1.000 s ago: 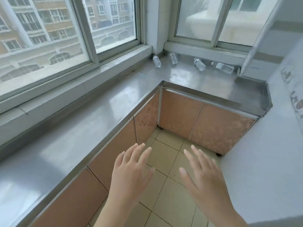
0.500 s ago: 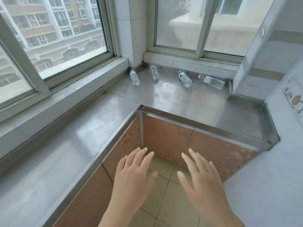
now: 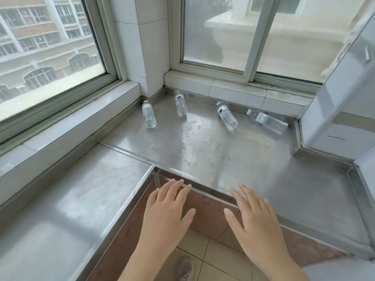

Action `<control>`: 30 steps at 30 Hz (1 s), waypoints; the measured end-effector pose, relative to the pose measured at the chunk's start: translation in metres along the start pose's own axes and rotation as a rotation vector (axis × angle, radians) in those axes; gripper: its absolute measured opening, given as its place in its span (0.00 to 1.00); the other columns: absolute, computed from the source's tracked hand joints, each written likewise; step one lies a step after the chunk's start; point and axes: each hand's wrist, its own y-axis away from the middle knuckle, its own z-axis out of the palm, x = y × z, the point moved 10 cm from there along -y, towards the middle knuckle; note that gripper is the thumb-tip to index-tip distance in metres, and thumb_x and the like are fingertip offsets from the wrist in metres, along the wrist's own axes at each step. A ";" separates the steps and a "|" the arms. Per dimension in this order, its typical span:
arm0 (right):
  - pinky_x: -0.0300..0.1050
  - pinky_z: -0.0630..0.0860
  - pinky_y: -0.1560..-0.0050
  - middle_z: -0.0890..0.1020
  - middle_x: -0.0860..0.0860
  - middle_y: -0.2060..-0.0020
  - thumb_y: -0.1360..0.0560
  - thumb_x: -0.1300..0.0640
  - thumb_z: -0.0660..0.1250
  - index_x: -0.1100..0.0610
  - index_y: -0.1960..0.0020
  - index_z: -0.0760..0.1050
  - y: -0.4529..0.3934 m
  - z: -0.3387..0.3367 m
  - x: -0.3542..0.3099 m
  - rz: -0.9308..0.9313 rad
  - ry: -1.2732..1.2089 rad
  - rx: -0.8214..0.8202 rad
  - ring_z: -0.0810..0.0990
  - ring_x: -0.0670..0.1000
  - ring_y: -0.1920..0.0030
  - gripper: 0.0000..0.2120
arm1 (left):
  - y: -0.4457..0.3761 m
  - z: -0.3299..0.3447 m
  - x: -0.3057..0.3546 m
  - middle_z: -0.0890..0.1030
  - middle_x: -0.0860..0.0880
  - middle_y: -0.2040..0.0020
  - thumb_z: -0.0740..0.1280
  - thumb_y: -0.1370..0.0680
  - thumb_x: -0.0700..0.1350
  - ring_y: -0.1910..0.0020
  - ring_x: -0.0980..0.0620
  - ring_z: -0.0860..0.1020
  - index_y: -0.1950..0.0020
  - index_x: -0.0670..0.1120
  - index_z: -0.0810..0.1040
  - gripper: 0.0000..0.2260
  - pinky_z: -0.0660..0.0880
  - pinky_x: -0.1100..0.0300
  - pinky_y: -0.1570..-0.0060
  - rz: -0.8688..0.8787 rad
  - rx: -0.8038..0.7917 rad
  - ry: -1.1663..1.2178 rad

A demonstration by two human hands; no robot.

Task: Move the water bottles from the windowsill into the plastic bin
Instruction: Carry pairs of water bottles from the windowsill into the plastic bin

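Several clear water bottles lie on their sides at the back of the steel counter (image 3: 203,151) below the window: one at the left (image 3: 148,117), one beside it (image 3: 181,103), one further right (image 3: 226,116) and one at the far right (image 3: 267,121). My left hand (image 3: 166,211) and my right hand (image 3: 255,222) hover flat, fingers straight, over the counter's front edge, well short of the bottles. Both hands hold nothing. No plastic bin is in view.
The steel counter runs in an L along two windows, with a tiled sill (image 3: 233,92) behind the bottles. A wall or panel (image 3: 334,110) closes off the right side. Brown cabinet doors (image 3: 205,211) and a tiled floor (image 3: 205,254) lie below the hands.
The view has moved closer to the corner, so the bottles look nearer. Both hands have advanced from over the floor to the counter's front edge, still flat and empty.
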 end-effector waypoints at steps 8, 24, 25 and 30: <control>0.59 0.66 0.33 0.70 0.53 0.30 0.24 0.39 0.48 0.51 0.30 0.68 -0.142 0.007 0.071 0.148 0.078 -0.017 0.68 0.55 0.31 0.29 | -0.181 0.053 0.017 0.82 0.49 0.38 0.78 0.32 0.54 0.36 0.46 0.80 0.38 0.49 0.81 0.25 0.77 0.46 0.42 0.105 -0.031 0.021; 0.61 0.66 0.33 0.69 0.54 0.29 0.25 0.40 0.48 0.52 0.30 0.69 -0.376 0.043 0.244 0.184 0.135 -0.063 0.68 0.56 0.31 0.29 | -0.441 0.198 0.091 0.85 0.47 0.47 0.80 0.38 0.53 0.48 0.45 0.84 0.45 0.46 0.83 0.25 0.79 0.51 0.59 -0.040 -0.121 0.046; 0.61 0.68 0.35 0.71 0.55 0.31 0.25 0.41 0.50 0.53 0.31 0.70 -0.389 0.045 0.256 0.185 0.139 -0.060 0.71 0.57 0.32 0.28 | -0.454 0.209 0.094 0.85 0.47 0.48 0.81 0.38 0.54 0.50 0.44 0.84 0.44 0.46 0.83 0.25 0.79 0.51 0.60 -0.055 -0.134 0.034; 0.63 0.63 0.33 0.67 0.57 0.28 0.24 0.45 0.61 0.55 0.29 0.67 -0.441 0.058 0.312 0.239 0.134 -0.070 0.67 0.60 0.31 0.26 | -0.500 0.268 0.101 0.84 0.44 0.49 0.80 0.39 0.58 0.53 0.42 0.83 0.41 0.45 0.82 0.31 0.77 0.54 0.65 -0.155 -0.259 -0.039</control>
